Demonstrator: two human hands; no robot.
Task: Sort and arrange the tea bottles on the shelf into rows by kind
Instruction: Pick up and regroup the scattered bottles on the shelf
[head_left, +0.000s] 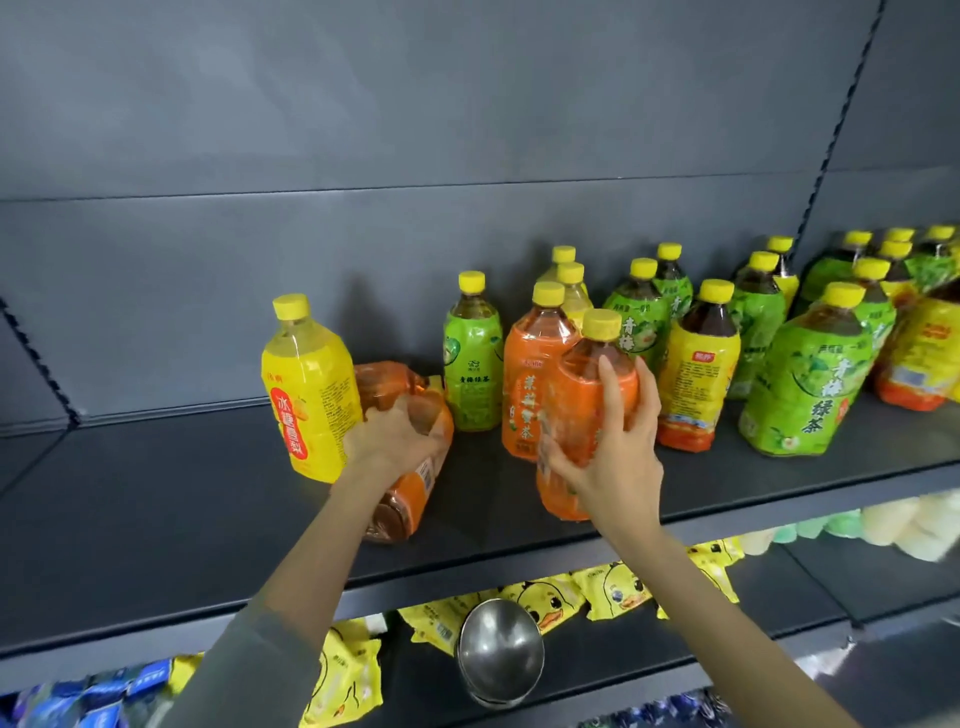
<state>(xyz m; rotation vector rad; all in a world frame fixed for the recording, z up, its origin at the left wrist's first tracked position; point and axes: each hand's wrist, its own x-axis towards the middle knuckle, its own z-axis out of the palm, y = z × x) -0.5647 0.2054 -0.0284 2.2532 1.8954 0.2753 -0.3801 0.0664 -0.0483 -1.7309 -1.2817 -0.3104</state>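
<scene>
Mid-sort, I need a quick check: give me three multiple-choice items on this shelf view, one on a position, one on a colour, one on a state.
1. Where does the yellow bottle stand relative to the lying orange bottle?
A. to its left
B. to its right
C. on top of it

2. What colour is the cap of the upright orange bottle held in the right hand?
A. red
B. yellow
C. white

3. How is the bottle gripped by the left hand?
A. standing upright
B. hanging from a hook
C. lying on its side on the shelf

Answers:
1 A, it stands at the far left of the group, next to the lying bottle.
2 B, the cap above the fingers is plainly yellow.
3 C, its length runs along the shelf board.
</scene>
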